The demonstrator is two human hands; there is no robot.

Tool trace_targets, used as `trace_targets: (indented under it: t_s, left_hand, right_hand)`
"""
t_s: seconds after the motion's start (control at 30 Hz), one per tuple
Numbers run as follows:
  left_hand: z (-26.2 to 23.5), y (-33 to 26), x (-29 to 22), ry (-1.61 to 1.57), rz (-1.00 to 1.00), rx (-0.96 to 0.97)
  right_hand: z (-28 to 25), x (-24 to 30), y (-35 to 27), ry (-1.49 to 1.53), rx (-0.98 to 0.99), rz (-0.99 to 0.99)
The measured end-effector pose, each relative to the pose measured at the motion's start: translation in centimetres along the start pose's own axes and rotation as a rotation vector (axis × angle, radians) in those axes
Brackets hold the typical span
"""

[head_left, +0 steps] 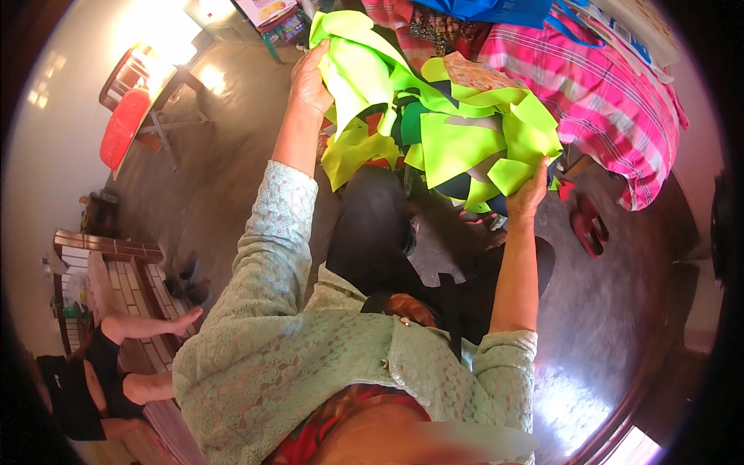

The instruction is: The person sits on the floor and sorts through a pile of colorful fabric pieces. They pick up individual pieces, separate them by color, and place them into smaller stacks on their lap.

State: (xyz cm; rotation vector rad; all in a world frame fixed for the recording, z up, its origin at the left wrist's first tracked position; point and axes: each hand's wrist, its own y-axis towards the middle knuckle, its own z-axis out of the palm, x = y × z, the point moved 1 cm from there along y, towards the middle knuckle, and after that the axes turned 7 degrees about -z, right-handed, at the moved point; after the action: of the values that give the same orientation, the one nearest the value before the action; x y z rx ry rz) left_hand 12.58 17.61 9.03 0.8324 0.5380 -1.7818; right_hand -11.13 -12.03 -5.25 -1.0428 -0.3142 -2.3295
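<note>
My left hand (311, 84) is closed on the edge of a bright yellow-green cloth piece (356, 66), held up at the far left of a heap of scraps. Lower and to the right, my right hand (530, 191) grips the corner of another yellow-green cloth (515, 172), its fingertips partly hidden by the fabric. Between my hands are several cut pieces: a yellower scrap (358, 153), a darker green one (411, 124), and dark and grey bits. The heap lies just beyond my knees; what supports it is mostly covered.
Pink checked cloth (589, 116) drapes at the right, with a blue bag (496, 9) above it. A red object (589, 226) lies on the floor. Far left stands a table with a red oval item (125, 129). Another person's bare leg (143, 327) rests on a bench near dark footwear (198, 294).
</note>
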Motion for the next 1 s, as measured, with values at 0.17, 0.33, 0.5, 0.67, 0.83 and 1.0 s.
trace_targets:
  t_s: [0.17, 0.33, 0.5, 0.67, 0.83, 1.0]
  left_hand:
    - [-2.3, 0.5, -2.6, 0.042, 0.056, -0.081]
    - [-5.4, 1.7, -3.0, 0.129, 0.07, -0.236]
    - [-10.0, 5.8, -2.4, 0.292, 0.059, -0.281]
    - [-11.9, 11.4, -3.1, 0.671, 0.081, -0.183]
    - [-10.6, 11.2, -2.4, 1.754, 0.789, -0.199]
    - [-16.9, 5.4, 5.5, 2.235, 0.319, 0.095]
  right_hand:
    - [-0.9, -0.7, 0.6, -0.006, -0.023, 0.027]
    - [-1.6, -0.5, 0.7, -0.106, -0.064, -0.037]
    - [-0.9, -0.1, 0.3, -0.155, -0.001, -0.02]
    - [-1.0, 0.0, 0.2, -0.152, -0.069, -0.025]
    - [-1.3, 0.1, 0.3, -0.198, -0.104, -0.055]
    - [-1.2, 0.0, 0.2, -0.164, -0.044, -0.044]
